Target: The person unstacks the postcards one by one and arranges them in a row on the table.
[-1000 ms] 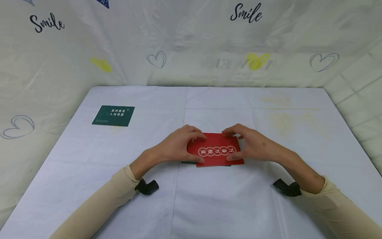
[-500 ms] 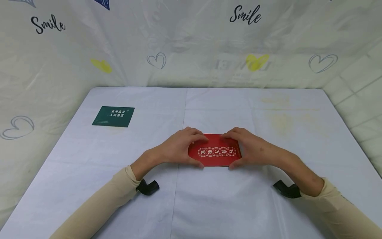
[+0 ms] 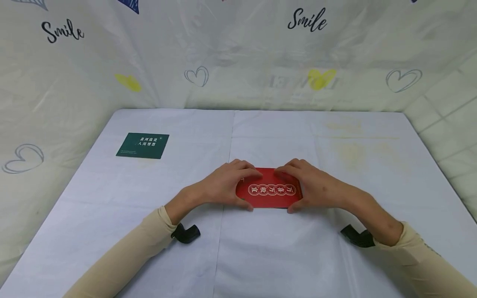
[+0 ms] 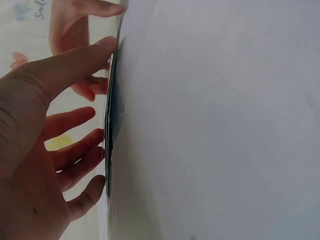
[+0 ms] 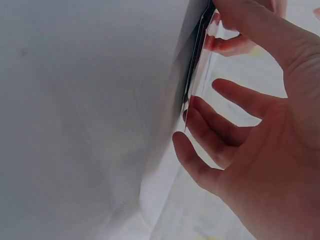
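Card [image 3: 272,200] in loosely curled edge grip of left hand [image 3: 225,182] and right hand [image 3: 318,184]; square gently, without bending.

The head camera looks from above the table's near side, facing forward and down over the white table [image 3: 283,256] to the printed backdrop [image 3: 238,41], the widest and farthest-off view here; the wrist cameras peer in close and low, one behind the left hand [image 3: 229,182], one behind the right hand [image 3: 316,184], each tipped sideways; both catch the card stack [image 3: 272,198] edge-on and the opposite hand, which the head view shares from above.
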### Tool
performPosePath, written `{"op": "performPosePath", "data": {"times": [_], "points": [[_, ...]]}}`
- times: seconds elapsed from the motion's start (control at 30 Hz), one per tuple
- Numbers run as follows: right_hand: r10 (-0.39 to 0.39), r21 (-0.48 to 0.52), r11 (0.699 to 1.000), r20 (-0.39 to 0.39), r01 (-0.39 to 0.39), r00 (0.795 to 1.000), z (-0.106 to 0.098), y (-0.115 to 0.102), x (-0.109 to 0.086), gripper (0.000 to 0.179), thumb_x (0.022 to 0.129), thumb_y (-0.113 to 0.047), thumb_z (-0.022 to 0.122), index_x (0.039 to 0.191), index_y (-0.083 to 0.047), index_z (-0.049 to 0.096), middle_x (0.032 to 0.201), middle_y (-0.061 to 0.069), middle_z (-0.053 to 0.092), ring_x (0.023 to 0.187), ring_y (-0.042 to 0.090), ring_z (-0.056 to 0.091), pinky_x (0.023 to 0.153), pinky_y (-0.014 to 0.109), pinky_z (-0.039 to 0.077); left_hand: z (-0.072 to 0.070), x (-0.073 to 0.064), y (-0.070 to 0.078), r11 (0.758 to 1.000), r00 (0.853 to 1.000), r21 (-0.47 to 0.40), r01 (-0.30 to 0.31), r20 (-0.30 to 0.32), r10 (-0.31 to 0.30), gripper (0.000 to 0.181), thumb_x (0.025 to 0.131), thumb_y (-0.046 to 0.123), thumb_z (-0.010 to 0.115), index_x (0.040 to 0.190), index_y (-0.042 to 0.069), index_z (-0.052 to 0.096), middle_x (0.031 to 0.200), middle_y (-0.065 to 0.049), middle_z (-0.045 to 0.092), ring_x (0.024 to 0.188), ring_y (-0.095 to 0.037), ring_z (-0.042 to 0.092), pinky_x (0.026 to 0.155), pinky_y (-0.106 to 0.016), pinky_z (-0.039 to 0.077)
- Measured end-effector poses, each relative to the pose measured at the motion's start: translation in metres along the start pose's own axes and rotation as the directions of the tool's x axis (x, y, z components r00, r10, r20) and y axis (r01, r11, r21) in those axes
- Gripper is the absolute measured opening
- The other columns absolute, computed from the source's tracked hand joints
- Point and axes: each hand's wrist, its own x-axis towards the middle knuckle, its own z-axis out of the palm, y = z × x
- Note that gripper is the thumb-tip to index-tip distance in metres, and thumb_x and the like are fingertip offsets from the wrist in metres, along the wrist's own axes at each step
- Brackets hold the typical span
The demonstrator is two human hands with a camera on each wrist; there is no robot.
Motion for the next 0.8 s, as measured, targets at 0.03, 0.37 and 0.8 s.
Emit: {"op": "performPosePath", "data": {"times": [0.03, 0.37, 0.8], "points": [[0.001, 0.000, 1.000, 0.000, -0.001, 1.000, 0.000, 0.000, 0.000, 0.090, 0.071, -0.037, 0.097, 0.147, -0.018, 0.053, 0.136, -0.001, 0.057, 0.126, 0.020, 0.051, 0.096, 0.041, 0.058, 0.000, 0.000, 0.000, 1.000, 1.000, -0.009, -0.001, 0.001, 0.001, 0.080, 0.077, 0.047, 0.090, 0.147, 0.023, 0.058, 0.145, 0.003, 0.056, 0.135, -0.015, 0.048, 0.109, -0.036, 0.050], [0.000, 0.033, 0.999, 0.001, 0.000, 1.000, -0.005, 0.002, 0.000, 0.088, 0.073, -0.040, 0.095, 0.147, -0.017, 0.053, 0.137, -0.001, 0.056, 0.129, 0.021, 0.050, 0.099, 0.045, 0.058, -0.002, -0.001, 0.000, 0.997, 1.000, -0.083, 0.007, -0.001, -0.007, 0.077, 0.078, 0.045, 0.089, 0.145, 0.026, 0.058, 0.144, 0.006, 0.053, 0.134, -0.010, 0.048, 0.107, -0.030, 0.052], [0.001, 0.093, 0.996, -0.041, 0.003, 0.999, -0.011, 0.002, 0.000, 0.087, 0.075, -0.036, 0.094, 0.148, -0.021, 0.051, 0.144, 0.002, 0.054, 0.133, 0.023, 0.047, 0.095, 0.048, 0.061, -0.006, -0.001, -0.002, 0.992, 0.999, -0.117, 0.037, -0.022, -0.040, 0.083, 0.078, 0.041, 0.089, 0.151, 0.025, 0.052, 0.153, 0.002, 0.047, 0.142, -0.014, 0.042, 0.101, -0.032, 0.058]]}}
